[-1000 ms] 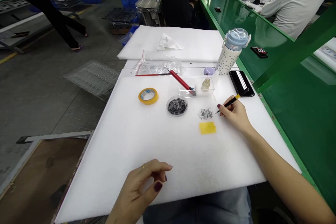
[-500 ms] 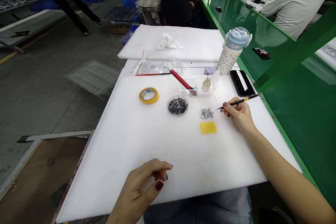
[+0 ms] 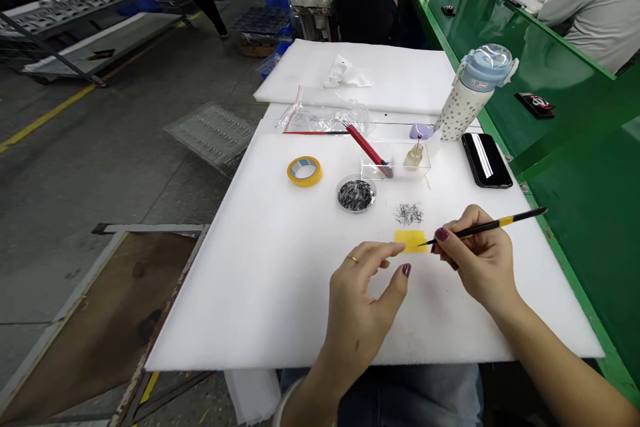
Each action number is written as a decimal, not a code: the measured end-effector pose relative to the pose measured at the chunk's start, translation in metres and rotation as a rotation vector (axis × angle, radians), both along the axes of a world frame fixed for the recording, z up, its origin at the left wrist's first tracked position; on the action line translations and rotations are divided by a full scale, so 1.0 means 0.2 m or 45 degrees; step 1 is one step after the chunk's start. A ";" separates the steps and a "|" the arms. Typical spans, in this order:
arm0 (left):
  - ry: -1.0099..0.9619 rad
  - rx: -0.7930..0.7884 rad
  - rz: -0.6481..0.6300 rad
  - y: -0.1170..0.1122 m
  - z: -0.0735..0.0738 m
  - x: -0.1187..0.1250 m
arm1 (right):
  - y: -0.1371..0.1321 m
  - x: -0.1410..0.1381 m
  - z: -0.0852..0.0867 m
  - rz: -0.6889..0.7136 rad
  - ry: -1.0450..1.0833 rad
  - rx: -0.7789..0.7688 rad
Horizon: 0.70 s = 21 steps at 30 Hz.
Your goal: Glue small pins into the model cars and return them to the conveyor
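My right hand (image 3: 477, 257) grips a thin black paintbrush (image 3: 493, 225) with a yellow band; its fine tip points at a small yellow tape piece (image 3: 411, 240) on the white foam sheet (image 3: 270, 280). To the left of that piece is my left hand (image 3: 367, 293), thumb and index finger apart with nothing between them, the index fingertip at the tape's left edge. Whether it touches the tape I cannot tell. Just behind the tape lies a loose pile of fine black hair-like strands (image 3: 409, 214). A clear round dish (image 3: 356, 194) holds more such strands.
Farther back are a yellow tape roll (image 3: 305, 171), a red pen-like tool (image 3: 367, 147), a small glass bottle (image 3: 414, 156) in a clear tray, a phone (image 3: 487, 160) and a dotted drink bottle (image 3: 470, 97). A green partition (image 3: 575, 167) borders the right side. Other people are beyond.
My left hand has moved up and right to the yellow tape piece. My right hand has brought the paintbrush tip from beside the strand pile to the tape. The view has shifted left.
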<state>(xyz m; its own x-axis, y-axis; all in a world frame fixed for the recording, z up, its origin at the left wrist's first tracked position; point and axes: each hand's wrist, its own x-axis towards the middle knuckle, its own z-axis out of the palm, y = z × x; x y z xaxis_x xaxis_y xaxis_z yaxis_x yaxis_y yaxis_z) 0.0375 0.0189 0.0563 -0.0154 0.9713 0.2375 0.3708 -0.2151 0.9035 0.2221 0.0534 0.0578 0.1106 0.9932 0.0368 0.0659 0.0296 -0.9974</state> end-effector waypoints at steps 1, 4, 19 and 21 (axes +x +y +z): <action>-0.020 -0.009 -0.002 0.00 -0.01 0.01 | 0.01 0.01 0.00 -0.031 -0.005 0.005; -0.046 -0.018 -0.001 0.00 -0.04 0.00 | 0.07 0.08 -0.04 -0.189 -0.113 0.003; -0.659 0.235 0.626 -0.17 -0.04 -0.22 | 0.12 0.19 -0.11 -0.319 -0.075 0.100; -0.639 0.271 0.721 -0.19 -0.05 -0.27 | 0.12 0.19 -0.13 -0.356 -0.121 0.133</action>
<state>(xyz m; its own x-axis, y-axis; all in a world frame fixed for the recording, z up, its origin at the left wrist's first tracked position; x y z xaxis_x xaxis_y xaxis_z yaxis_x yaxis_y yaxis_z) -0.0171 -0.0197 0.0464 -0.6495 0.7176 0.2514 0.0345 -0.3024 0.9525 0.2596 0.0767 0.0323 0.3699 0.9151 0.1607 0.1790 0.0995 -0.9788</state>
